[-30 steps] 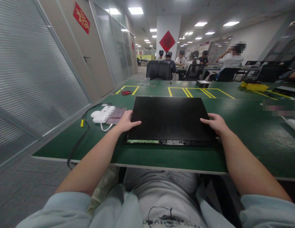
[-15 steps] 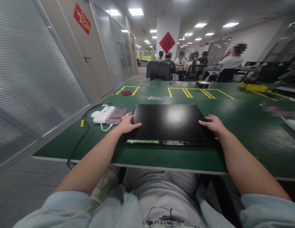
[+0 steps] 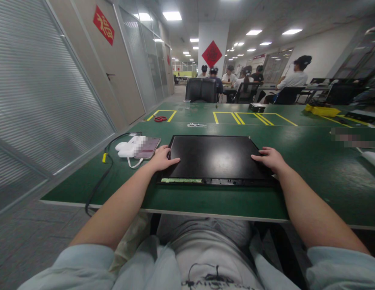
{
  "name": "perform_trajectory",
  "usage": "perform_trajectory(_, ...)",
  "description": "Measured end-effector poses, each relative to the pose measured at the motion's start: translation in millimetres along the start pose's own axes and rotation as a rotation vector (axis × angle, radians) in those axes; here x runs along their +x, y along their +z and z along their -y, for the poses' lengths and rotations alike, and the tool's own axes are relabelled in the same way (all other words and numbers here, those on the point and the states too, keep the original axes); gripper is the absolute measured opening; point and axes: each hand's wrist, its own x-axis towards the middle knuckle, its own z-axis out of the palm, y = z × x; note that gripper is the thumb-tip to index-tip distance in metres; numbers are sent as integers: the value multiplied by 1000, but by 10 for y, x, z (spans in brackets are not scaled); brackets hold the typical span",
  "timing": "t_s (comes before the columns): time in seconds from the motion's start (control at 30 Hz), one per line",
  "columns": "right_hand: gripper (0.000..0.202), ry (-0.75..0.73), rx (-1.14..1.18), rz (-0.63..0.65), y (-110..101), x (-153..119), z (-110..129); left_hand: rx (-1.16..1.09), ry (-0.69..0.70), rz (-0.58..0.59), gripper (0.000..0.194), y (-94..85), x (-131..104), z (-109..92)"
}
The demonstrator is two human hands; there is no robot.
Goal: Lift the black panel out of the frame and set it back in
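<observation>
A black flat display panel (image 3: 211,157) lies face up on the green table in front of me, seated in or on a thin black frame. Along its near edge runs a green circuit strip (image 3: 181,181), with dark fittings to the right of it. My left hand (image 3: 163,158) grips the panel's left edge, thumb on the top face and fingers along the outer side. On the right edge, my right hand (image 3: 269,158) has its thumb on the surface and its fingers at the side. What lies under the panel is hidden.
To the left lie a phone (image 3: 147,148), a white device with a cable (image 3: 127,149) and a black cord (image 3: 99,181). Beyond the panel are red-handled scissors (image 3: 160,119), a clear cup (image 3: 186,104), a small black box (image 3: 257,107) and a yellow object (image 3: 323,110). People sit farther back.
The panel's far edge has come down and nearer, showing the frame's far rim behind it. The bright reflection has shifted toward me. Both hands stay at the sides.
</observation>
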Motion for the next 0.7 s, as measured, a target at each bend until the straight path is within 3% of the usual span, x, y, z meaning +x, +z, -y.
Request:
perform_trajectory(0.17,37,7,-164,-50,8,-75,137,-15,-10,-12,70,8,3,1)
perform_trajectory(0.53,12,-4,-128,-24,-15,-191,329,2,-12,25,75,1,-34,-83)
perform_trajectory(0.7,11,53,-128,-12,-71,-185,344,-21,13,-4,74,-22,-32,-103)
